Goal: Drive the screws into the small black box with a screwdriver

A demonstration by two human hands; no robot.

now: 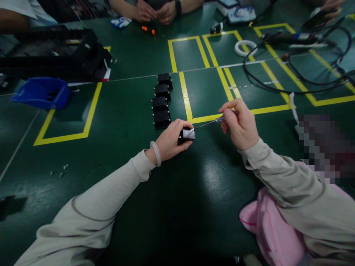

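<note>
My left hand (170, 139), with a pale bangle (156, 153) at the wrist, grips a small black box-shaped part (182, 137) on the green tabletop. A whitish face of the part is turned up and to the right. Between the fingers of my right hand (240, 123) is a screwdriver (220, 119), its thin shaft pointing left. The tip reaches the whitish face; whether it presses on a screw is too small to see. Just beyond my left hand, several similar black parts (161, 119) stand in a row, with small shiny screws at their sides.
A blue bin (44, 92) and stacked black trays (83, 55) are at the left. Loose screws (66, 167) lie at left front. A tape roll (245, 48) and a looped black cable (266, 83) occupy the right. Across the table are another person's hands (155, 13). A pink cloth item (277, 229) is beneath my right forearm.
</note>
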